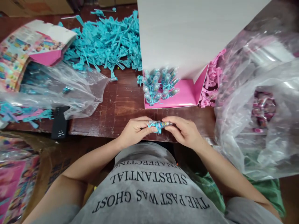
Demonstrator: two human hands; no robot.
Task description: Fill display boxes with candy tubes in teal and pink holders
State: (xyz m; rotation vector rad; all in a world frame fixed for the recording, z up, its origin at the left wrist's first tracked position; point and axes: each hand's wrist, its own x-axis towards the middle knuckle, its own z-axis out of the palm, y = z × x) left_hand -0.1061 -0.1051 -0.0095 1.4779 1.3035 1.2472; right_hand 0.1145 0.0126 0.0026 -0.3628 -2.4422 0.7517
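Both hands meet at the near edge of the dark wooden table. My left hand and my right hand pinch the two ends of a small clear tube with a blue plastic clip, held level between them. Just beyond stands an open pink box with a white lid raised; several finished tubes with blue clips lie in its left half.
A heap of loose blue plastic clips covers the far table. Pink clips lie right of the box. A big clear bag of tubes fills the right. A printed carton, a clear bag and a black phone sit left.
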